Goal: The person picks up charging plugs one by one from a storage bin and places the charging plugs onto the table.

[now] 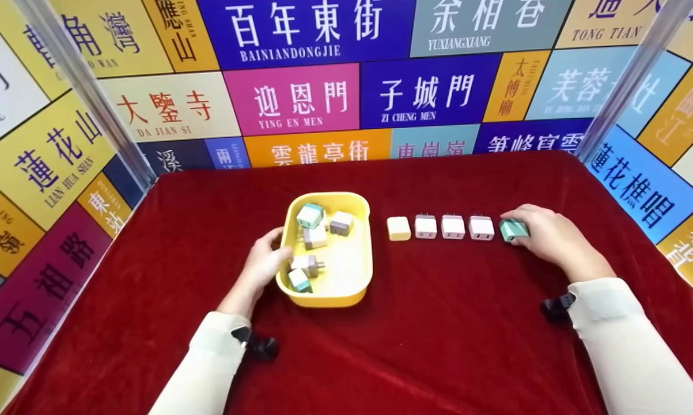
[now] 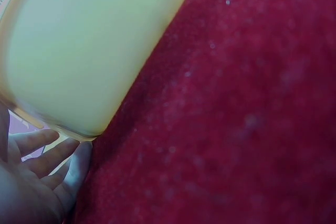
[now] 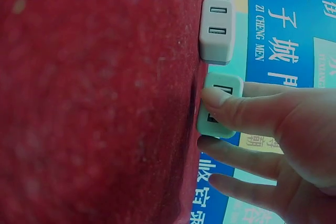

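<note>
At the right end of a row of USB charger plugs, my right hand [image 1: 545,233] pinches a green charger plug [image 1: 514,230]. In the right wrist view its thumb lies over the green plug's port face [image 3: 223,82], close beside a white plug [image 3: 216,32]. My left hand [image 1: 264,259] grips the left rim of a yellow plastic tub [image 1: 363,253], thumb over the edge and fingers along the outside wall. Several plugs lie loose in the tub, among them a green-and-white plug [image 1: 309,215] and a grey-and-white plug [image 1: 341,223].
Between tub and right hand stand a cream-yellow plug [image 1: 398,229] and white plugs [image 1: 453,227] with prongs pointing away. Dark red cloth [image 1: 427,334] covers the table. Panels printed with signs [image 1: 300,98] rise behind, with metal posts [image 1: 634,80] at the back corners.
</note>
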Demonstrator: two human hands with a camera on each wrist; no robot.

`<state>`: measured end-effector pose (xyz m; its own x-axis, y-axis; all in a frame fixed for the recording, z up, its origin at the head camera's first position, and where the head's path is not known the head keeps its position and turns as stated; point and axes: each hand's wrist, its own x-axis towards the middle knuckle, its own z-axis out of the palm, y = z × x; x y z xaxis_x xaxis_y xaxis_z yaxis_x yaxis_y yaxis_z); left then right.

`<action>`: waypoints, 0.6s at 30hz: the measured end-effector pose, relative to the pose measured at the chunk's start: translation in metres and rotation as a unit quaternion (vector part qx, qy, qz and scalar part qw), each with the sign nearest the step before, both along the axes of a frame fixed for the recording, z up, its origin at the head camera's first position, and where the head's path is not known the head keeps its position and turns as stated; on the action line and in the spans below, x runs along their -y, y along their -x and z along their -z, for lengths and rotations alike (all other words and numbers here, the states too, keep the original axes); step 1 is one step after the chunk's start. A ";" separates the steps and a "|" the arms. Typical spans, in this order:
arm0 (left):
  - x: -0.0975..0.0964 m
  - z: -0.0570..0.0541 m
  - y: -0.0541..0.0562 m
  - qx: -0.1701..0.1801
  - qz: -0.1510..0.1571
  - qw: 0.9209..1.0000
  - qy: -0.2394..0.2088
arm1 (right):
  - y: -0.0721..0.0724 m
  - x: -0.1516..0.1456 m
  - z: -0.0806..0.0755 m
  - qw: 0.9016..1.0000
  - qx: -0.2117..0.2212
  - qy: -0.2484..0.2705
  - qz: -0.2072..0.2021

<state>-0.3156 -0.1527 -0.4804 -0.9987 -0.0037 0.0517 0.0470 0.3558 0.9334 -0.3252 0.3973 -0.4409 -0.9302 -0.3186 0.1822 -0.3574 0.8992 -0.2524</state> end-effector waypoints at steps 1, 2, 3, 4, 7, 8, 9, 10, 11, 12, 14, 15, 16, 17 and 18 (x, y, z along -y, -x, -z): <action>0.000 0.000 0.000 0.000 0.000 1.000 -0.001 | 0.000 0.000 0.000 1.000 0.003 -0.001 0.001; 0.000 0.000 0.000 0.000 0.000 1.000 -0.001 | 0.000 0.000 0.000 1.000 0.007 -0.002 0.001; 0.000 0.000 0.000 0.001 0.000 1.000 -0.002 | 0.000 0.001 0.000 1.000 0.011 -0.002 0.001; 0.000 0.000 0.000 0.001 0.001 1.000 -0.002 | 0.000 0.001 0.001 1.000 0.014 -0.002 0.000; 0.000 0.000 -0.001 0.002 0.000 1.000 -0.002 | -0.001 0.001 0.002 1.000 0.022 0.001 -0.004; 0.000 0.000 -0.001 0.002 -0.001 1.000 -0.001 | -0.001 0.001 0.003 1.000 0.023 0.002 -0.006; 0.000 0.000 -0.001 0.002 -0.001 1.000 -0.001 | -0.001 0.001 0.003 1.000 0.022 0.003 -0.009; 0.001 0.000 -0.001 0.003 -0.001 1.000 -0.002 | -0.001 0.001 0.004 1.000 0.019 0.003 -0.013; 0.001 0.000 -0.001 0.004 -0.001 1.000 -0.003 | 0.000 0.001 0.005 1.000 0.016 0.005 -0.016; 0.001 0.000 -0.001 0.005 -0.001 1.000 -0.003 | 0.000 0.001 0.005 1.000 0.014 0.006 -0.019; 0.001 0.000 -0.001 0.006 -0.002 1.000 -0.005 | 0.001 0.001 0.006 1.000 0.009 0.009 -0.025; 0.001 0.000 -0.001 0.006 -0.001 1.000 -0.005 | 0.001 0.001 0.007 1.000 0.008 0.011 -0.027; 0.000 -0.001 -0.001 0.006 -0.001 1.000 -0.005 | 0.001 0.001 0.007 0.999 0.006 0.012 -0.029; 0.000 -0.001 -0.001 0.006 -0.001 1.000 -0.004 | 0.001 0.001 0.007 0.999 0.003 0.014 -0.030; 0.000 -0.001 -0.001 0.005 -0.001 1.000 -0.002 | 0.002 0.000 0.008 0.999 -0.001 0.015 -0.031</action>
<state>-0.3147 -0.1530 -0.4795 -0.9991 -0.0061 0.0415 0.0367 0.3518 0.9353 -0.3268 0.3972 -0.4485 -0.9083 -0.3704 0.1946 -0.4133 0.8669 -0.2788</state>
